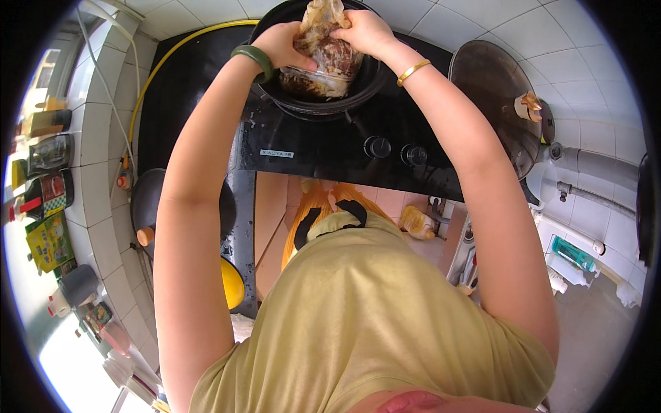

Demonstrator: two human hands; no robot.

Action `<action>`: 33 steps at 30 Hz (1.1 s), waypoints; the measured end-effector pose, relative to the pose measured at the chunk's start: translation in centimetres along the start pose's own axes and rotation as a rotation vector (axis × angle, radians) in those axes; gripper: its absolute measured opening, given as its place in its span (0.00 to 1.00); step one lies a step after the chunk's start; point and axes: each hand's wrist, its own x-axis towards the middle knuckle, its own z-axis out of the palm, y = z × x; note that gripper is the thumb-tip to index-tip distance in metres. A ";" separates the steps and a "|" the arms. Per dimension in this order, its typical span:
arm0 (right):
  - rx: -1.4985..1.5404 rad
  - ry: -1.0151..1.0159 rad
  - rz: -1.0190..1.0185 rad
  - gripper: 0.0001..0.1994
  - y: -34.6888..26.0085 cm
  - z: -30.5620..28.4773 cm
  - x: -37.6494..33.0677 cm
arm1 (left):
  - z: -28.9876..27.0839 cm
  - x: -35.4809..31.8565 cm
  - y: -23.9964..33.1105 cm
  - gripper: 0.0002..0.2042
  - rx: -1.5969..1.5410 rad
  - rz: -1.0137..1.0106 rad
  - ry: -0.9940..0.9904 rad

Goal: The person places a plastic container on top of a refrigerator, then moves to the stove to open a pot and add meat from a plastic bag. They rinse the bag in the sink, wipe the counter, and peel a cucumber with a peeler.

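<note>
A clear plastic bag (332,60) with brown and whitish contents, seemingly food, is held over a black wok (313,104) on the stove. My left hand (282,47) is closed round the bag's left side, its thumb across the front. On the opposite side, near the gathered upper part, my right hand (367,32) grips the same bag. What exactly is inside cannot be made out through the wrinkled plastic. The bag hides most of the wok's interior, and I cannot tell whether its bottom touches the wok.
The black stove (317,138) has two knobs (394,151) in front. To the right leans a dark glass lid (492,96). A yellow hose (165,65) curves along the left. A dark pan (148,199) and a yellow round object (233,283) sit nearer me, beside several packages (49,241) on a ledge.
</note>
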 end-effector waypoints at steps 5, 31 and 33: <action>0.126 0.189 0.081 0.10 -1.0 0.4 1.8 | 0.3 1.5 -1.6 0.23 -0.220 -0.036 0.129; 0.365 0.065 -0.146 0.11 -7.4 -11.5 1.7 | -8.6 1.2 2.9 0.26 -0.859 0.094 0.402; 0.536 0.225 -0.240 0.09 -7.7 -12.2 0.5 | -8.7 1.1 4.7 0.25 -1.063 0.155 0.418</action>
